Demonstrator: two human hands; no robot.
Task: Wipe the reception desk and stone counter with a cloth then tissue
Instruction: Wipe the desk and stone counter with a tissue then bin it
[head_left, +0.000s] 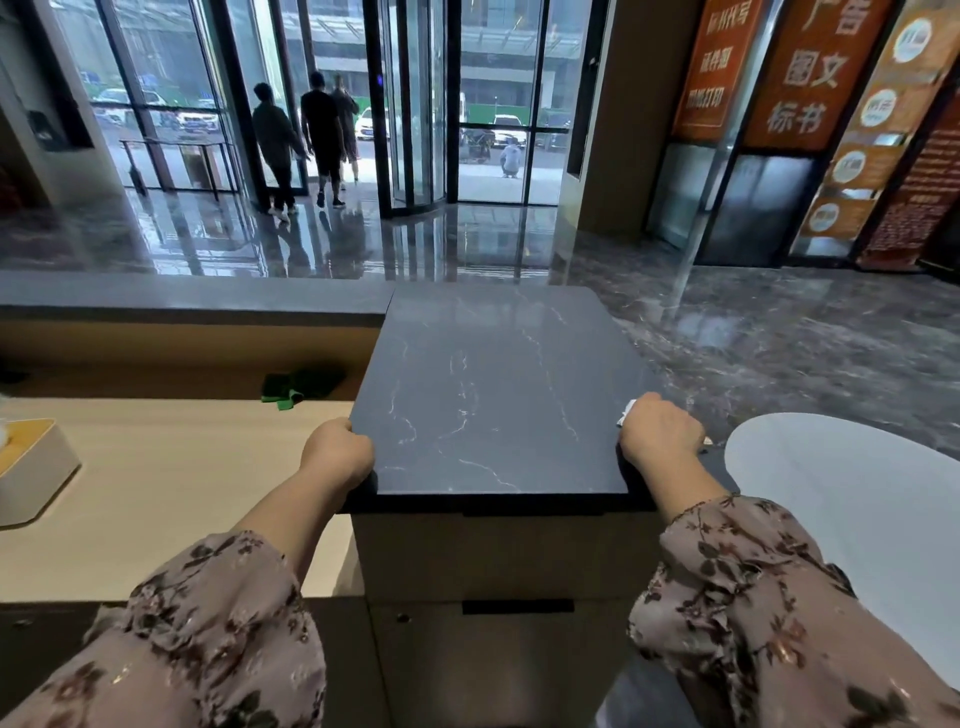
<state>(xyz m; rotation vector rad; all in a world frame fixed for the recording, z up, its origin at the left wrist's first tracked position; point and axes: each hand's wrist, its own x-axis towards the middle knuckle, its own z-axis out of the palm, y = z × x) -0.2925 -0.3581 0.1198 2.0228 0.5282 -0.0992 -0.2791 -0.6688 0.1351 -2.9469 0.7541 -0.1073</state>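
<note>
A dark stone counter (493, 395) with white veins fills the middle of the view. My left hand (337, 452) grips its left edge near the front corner, fingers curled over the rim. My right hand (660, 431) rests at the right edge and holds a white tissue (626, 411), of which only a small piece shows past the fingers. A green cloth (296, 387) lies crumpled on the pale wooden reception desk (171, 483), at the back beside the counter. A white tissue box (31, 473) with a wooden lid stands at the desk's left.
A drawer unit (498, 561) with black handles sits under the counter. A round white table (852, 499) is close on the right. A grey ledge (182, 296) runs behind the desk. Beyond lie a glossy lobby floor, glass doors and people walking out.
</note>
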